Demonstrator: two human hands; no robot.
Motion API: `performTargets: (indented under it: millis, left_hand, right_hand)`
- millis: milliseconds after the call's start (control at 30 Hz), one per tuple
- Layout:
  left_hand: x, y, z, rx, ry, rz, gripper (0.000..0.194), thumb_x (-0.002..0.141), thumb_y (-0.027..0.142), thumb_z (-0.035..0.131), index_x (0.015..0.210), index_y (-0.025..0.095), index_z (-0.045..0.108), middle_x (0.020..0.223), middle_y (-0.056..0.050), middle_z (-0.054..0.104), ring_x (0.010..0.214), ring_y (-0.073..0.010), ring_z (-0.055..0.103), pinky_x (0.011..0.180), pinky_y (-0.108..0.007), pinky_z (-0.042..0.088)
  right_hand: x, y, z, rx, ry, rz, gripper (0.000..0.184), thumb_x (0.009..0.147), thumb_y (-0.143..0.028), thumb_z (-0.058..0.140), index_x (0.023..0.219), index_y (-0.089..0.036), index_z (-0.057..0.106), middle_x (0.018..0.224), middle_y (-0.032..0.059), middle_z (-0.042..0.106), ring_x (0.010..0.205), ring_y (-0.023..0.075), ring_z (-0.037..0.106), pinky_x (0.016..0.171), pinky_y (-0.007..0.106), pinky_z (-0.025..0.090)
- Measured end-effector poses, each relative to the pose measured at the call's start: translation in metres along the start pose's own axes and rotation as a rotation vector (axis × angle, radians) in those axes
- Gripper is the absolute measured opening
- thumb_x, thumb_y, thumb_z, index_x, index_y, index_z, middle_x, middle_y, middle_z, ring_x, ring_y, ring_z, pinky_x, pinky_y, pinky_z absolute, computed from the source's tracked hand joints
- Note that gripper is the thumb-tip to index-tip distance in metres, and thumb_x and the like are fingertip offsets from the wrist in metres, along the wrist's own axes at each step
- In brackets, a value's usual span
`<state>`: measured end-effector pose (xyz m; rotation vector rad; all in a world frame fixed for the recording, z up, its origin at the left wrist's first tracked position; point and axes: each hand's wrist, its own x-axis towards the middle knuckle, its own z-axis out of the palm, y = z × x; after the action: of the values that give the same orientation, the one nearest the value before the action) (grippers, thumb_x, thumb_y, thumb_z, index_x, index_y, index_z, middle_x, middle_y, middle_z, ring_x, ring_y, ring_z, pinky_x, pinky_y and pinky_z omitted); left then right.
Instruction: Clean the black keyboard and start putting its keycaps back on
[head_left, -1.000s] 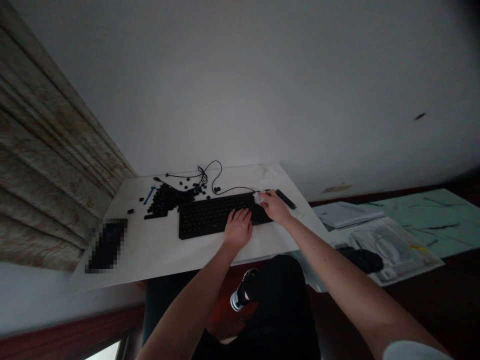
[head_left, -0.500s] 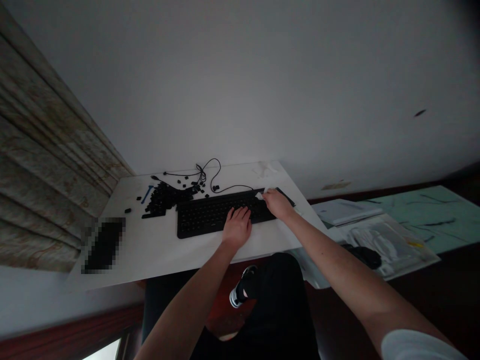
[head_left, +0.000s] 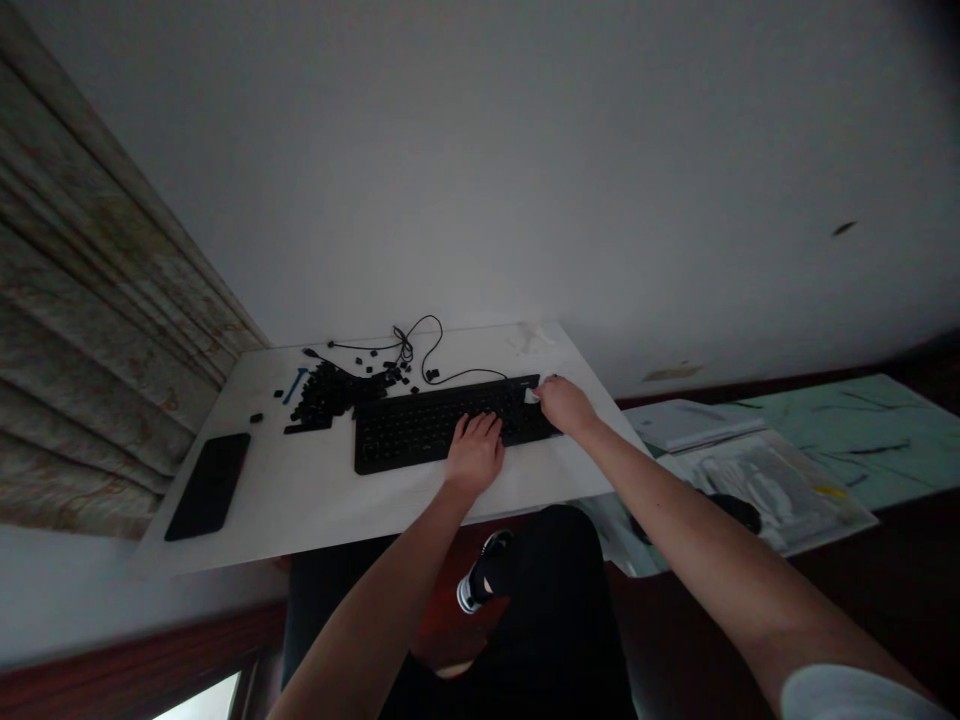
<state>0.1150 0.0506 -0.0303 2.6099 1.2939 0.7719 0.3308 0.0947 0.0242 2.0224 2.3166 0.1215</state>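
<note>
A black keyboard (head_left: 405, 432) with its keycaps off lies on the white table. Across its front middle rests my left hand (head_left: 475, 452), fingers stretched out and holding nothing. Over the keyboard's right end, my right hand (head_left: 568, 404) is closed on a small white tissue (head_left: 532, 396), which touches the key area. Part of the keyboard's right end is hidden under that hand. Left of the keyboard is a heap of loose black keycaps (head_left: 322, 392), with several more scattered behind it.
A blue tool (head_left: 295, 386) lies left of the heap, and a black phone (head_left: 208, 488) sits at the table's left edge. A thin black cable (head_left: 405, 345) loops behind the keyboard. Papers and a clear bag (head_left: 780, 490) lie on a lower surface at the right.
My right hand has moved a little to the right along the keyboard with the tissue, uncovering more of its back edge. My left hand has stayed in place.
</note>
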Motion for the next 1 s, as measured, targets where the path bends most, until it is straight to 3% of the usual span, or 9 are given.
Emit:
performTargets:
  millis: [133,200,367,433,600,833,1000]
  left_hand:
    - [0.000,0.000,0.000,0.000,0.002,0.006,0.036,0.095,0.023,0.048,0.128,0.018,0.061,0.138,-0.008,0.062,0.130,-0.0233,0.054,0.119,-0.049,0.032]
    - [0.000,0.000,0.000,-0.002,0.004,0.006,0.036,0.095,0.023,0.048,0.128,0.019,0.061,0.138,-0.008,0.062,0.130,-0.0229,0.054,0.119,-0.049,0.032]
    - [0.000,0.000,0.000,-0.010,0.002,0.000,0.036,0.095,0.024,0.047,0.128,0.019,0.062,0.137,-0.008,0.063,0.129,-0.0235,0.054,0.119,-0.049,0.032]
    - [0.000,-0.001,0.000,-0.009,-0.001,0.001,0.036,0.095,0.023,0.047,0.128,0.019,0.062,0.137,-0.009,0.063,0.129,-0.0238,0.054,0.119,-0.050,0.032]
    - [0.000,-0.001,-0.001,-0.006,-0.001,0.004,0.037,0.095,0.023,0.048,0.129,0.020,0.061,0.137,-0.009,0.063,0.130,-0.0239,0.054,0.118,-0.051,0.034]
    - [-0.001,-0.001,0.001,0.011,-0.008,0.000,0.036,0.095,0.025,0.048,0.128,0.018,0.061,0.137,-0.008,0.062,0.130,-0.0231,0.054,0.119,-0.049,0.032]
    - [0.000,0.000,0.000,0.009,-0.005,0.005,0.036,0.095,0.024,0.048,0.128,0.018,0.061,0.138,-0.008,0.062,0.130,-0.0230,0.053,0.119,-0.049,0.032]
  right_hand:
    - [0.003,-0.018,0.001,0.072,0.074,-0.170,0.039,0.093,-0.006,0.044,0.115,-0.017,0.074,0.114,0.0116,0.071,0.103,0.0231,0.060,0.096,0.032,0.042]
    - [0.000,-0.017,0.003,0.069,0.075,-0.190,0.040,0.093,-0.006,0.044,0.119,-0.016,0.072,0.117,0.0116,0.070,0.104,0.0236,0.059,0.095,0.033,0.042]
    - [-0.004,0.005,0.003,0.008,0.014,0.037,0.035,0.092,-0.005,0.045,0.109,-0.009,0.075,0.104,0.0184,0.072,0.098,0.0276,0.062,0.089,0.035,0.043]
    - [-0.002,0.005,0.001,0.031,0.018,0.056,0.034,0.091,-0.005,0.046,0.106,-0.010,0.077,0.103,0.0187,0.072,0.097,0.0273,0.062,0.090,0.035,0.043]
    - [-0.008,-0.008,0.008,0.149,0.095,-0.184,0.043,0.090,-0.002,0.045,0.119,-0.019,0.073,0.124,0.0107,0.069,0.104,0.0227,0.060,0.099,0.035,0.041]
    - [-0.022,0.006,0.010,0.072,0.083,0.080,0.041,0.087,-0.002,0.046,0.116,-0.013,0.075,0.109,0.0146,0.073,0.098,0.0268,0.061,0.091,0.035,0.044]
    - [-0.025,-0.014,0.014,0.151,0.125,-0.139,0.045,0.090,-0.003,0.044,0.123,-0.018,0.071,0.130,0.0082,0.067,0.105,0.0232,0.060,0.098,0.036,0.043]
